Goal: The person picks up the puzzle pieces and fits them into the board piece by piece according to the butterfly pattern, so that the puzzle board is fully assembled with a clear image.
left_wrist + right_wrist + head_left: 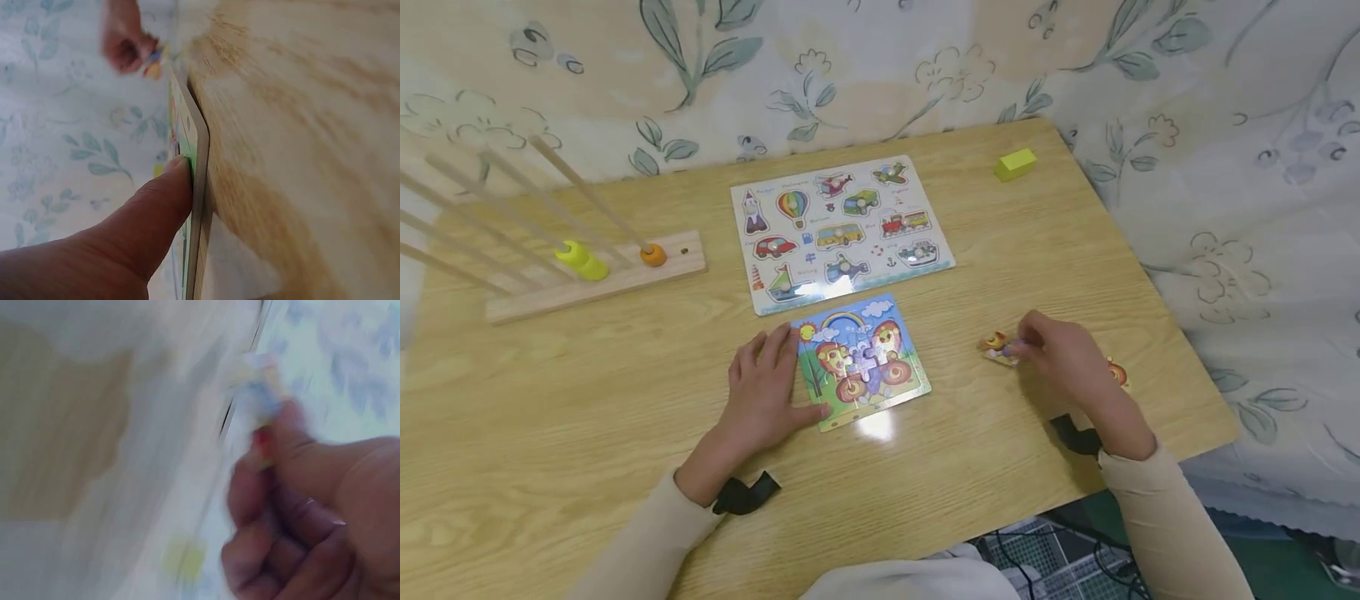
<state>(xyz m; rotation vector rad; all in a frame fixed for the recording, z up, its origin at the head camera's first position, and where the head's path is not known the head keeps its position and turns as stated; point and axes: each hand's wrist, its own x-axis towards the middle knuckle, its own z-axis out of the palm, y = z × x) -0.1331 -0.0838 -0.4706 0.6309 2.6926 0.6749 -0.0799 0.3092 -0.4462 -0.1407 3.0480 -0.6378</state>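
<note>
My left hand point(763, 387) rests at the left side of a small jigsaw puzzle point(820, 408), which shows two cartoon figures, a rainbow and wheels. In the left wrist view, its thumb point(153, 209) presses on the puzzle's board near the edge point(201, 140). Its other fingers reach up along the left side. To the right of the puzzle, my right hand point(1070, 360) pinches a small colourful jigsaw piece point(997, 347) between thumb and fingers; the piece is blurred in the right wrist view. Another jigsaw piece point(1117, 372) lies beyond the right wrist, partly hidden by it.
Behind the puzzle lies a white vehicle peg board point(745, 287). A yellow block point(1015, 164) stands near the back right corner. At the left is a wooden stand point(677, 265) with upright rods, yellow beads and an orange bead. A floral cloth point(880, 75) hangs behind the table.
</note>
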